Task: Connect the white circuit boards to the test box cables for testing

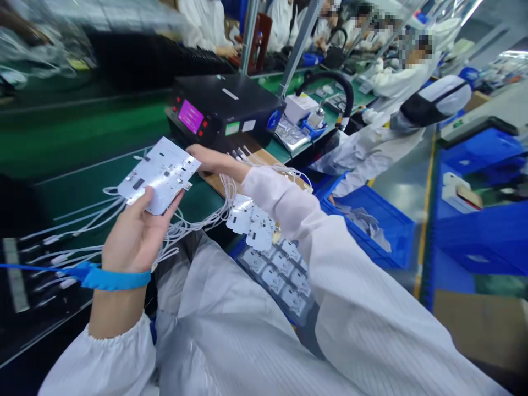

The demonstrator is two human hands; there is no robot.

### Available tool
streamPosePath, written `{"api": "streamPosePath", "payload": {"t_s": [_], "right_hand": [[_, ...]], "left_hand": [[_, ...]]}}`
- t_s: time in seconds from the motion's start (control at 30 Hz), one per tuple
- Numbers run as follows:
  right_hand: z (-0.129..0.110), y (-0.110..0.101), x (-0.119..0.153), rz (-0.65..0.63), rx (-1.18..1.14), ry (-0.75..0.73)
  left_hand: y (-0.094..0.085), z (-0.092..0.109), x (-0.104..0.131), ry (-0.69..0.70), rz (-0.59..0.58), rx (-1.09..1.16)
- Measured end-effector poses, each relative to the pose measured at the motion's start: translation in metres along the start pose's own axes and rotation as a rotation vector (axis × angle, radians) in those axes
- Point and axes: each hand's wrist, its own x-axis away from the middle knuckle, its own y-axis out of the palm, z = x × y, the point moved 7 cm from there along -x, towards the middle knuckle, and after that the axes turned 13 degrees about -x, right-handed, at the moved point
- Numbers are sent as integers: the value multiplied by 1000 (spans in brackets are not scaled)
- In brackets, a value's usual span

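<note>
A white circuit board (161, 171) with small dark parts is tilted up in my left hand (136, 236), whose thumb and fingers grip its lower edge. A blue band circles that wrist. My right hand (206, 158) reaches to the board's right corner, in front of the black device; its fingertips are hidden behind the board. White cables (198, 223) lie bundled below and to the right of the held board. Two more white boards (260, 228) rest beside my right sleeve, over a tray (252, 275) that holds several boards.
A black device (231, 104) with a pink screen stands on the green bench (53, 135). A cable connector block (16, 275) is at the left. Blue bins (402, 220) stand right, where a person in white bends over. Other people work behind.
</note>
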Motion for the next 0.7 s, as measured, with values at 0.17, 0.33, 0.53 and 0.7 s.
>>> {"api": "streamPosePath", "payload": {"t_s": [0.17, 0.33, 0.53, 0.7], "right_hand": [[0, -82, 57, -339, 516, -309], [60, -102, 127, -406, 973, -471], [112, -75, 134, -500, 1079, -406], [116, -85, 117, -518, 837, -346]], "left_hand": [[28, -14, 9, -61, -132, 3], [72, -44, 1, -30, -293, -49], [105, -109, -22, -12, -372, -126], [113, -128, -36, 99, -401, -261]]}}
